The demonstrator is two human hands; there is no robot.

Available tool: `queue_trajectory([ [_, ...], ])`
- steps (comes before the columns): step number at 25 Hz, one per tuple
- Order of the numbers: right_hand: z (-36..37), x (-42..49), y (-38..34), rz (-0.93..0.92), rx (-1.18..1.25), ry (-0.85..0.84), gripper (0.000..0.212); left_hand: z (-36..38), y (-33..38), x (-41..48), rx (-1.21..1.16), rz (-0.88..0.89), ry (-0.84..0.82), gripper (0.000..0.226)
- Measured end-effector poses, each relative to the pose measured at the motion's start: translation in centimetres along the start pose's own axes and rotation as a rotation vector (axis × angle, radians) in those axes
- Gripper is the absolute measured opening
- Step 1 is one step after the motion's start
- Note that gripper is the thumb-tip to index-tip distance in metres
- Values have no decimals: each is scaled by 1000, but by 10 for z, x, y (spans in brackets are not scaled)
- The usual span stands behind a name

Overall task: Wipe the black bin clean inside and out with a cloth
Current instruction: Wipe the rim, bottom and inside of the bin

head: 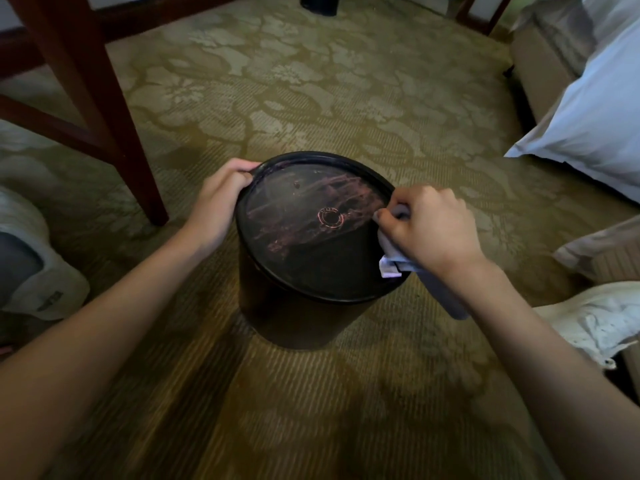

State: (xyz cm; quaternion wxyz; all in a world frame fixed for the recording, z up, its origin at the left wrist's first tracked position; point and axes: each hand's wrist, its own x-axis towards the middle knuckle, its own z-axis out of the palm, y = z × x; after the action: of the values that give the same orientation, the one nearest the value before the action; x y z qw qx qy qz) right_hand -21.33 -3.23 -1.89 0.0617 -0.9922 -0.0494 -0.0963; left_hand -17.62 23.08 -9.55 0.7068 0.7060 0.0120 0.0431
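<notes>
The black bin (pixel 298 306) stands upside down on the patterned carpet, its round flat base facing up with reddish streaks and a small ring mark at the centre. My left hand (pixel 221 199) grips the upturned edge at the far left. My right hand (pixel 433 230) is closed on a grey cloth (pixel 443 292) at the right edge of the base. One end of the cloth hangs down beside the bin, and a white label shows under my hand.
Dark wooden chair legs (pixel 104 109) rise at the left. A bed with white bedding (pixel 588 116) fills the right side. My white shoes sit at the left (pixel 52 282) and right (pixel 595 323). Another dark bin (pixel 318 3) stands far back.
</notes>
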Motion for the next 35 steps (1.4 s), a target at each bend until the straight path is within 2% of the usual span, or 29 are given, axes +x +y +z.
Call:
queue_trajectory([
  [2,-2,-10,-16,-12,97,-44,24,2,0,-2,-16,-5,14,26],
  [7,13,-45,-112,-302,206,-19,20,6,3,-2,-61,22,56,24],
  [12,8,-46,-103,-314,143,9,19,5,5,-2,-5,23,31,25],
  [14,6,-42,-78,-261,57,8,19,3,5,-1,26,22,5,26],
  [19,-9,-8,6,67,-40,8,28,0,2,0,72,32,-25,28],
  [23,10,13,-10,87,-54,59,19,-1,1,-3,97,38,-20,28],
  [27,4,7,-19,146,39,11,20,1,-1,-6,95,47,-24,27],
  [29,5,-8,-46,55,67,-21,23,4,0,-6,69,47,-10,25],
  [32,16,-30,-109,-177,217,-32,18,6,1,-7,-7,45,32,23],
  [35,16,-30,-126,-255,308,-50,22,4,3,-7,35,52,3,27],
])
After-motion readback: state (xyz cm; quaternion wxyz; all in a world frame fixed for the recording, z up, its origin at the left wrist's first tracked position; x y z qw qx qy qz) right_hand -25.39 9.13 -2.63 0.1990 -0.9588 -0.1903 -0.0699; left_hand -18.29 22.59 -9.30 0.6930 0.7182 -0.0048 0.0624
